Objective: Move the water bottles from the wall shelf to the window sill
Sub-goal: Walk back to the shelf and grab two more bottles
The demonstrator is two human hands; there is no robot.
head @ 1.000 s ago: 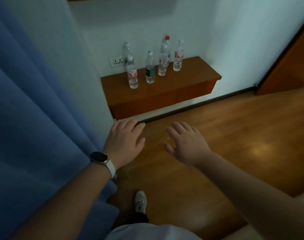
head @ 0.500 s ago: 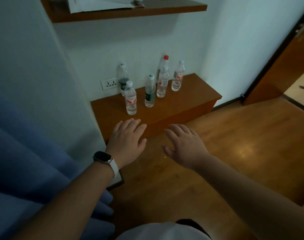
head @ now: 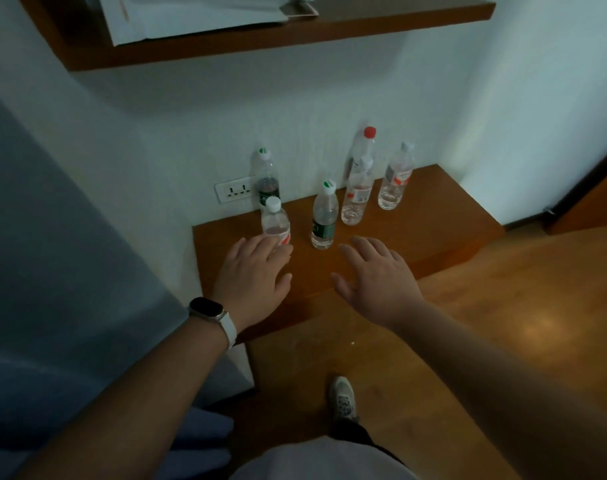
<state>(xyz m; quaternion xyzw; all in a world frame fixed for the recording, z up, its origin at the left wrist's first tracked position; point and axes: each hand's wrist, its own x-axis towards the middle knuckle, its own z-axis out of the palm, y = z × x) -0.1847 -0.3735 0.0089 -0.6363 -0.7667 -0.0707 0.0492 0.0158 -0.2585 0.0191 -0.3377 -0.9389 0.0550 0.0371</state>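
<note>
Your left hand reaches out with fingers straight and loosely spread, its tips at the foot of the near-left bottle (whether they touch it, I cannot tell). Your right hand, equally flat and holding nothing, hovers near the green-labelled bottle just to the right. Every bottle stands upright on the wall shelf. Aiming each hand at one near bottle suggests you mean to carry two at once; the window sill is not in view.

Left hand and right hand (both flat) above the wall shelf, near six water bottles
</note>
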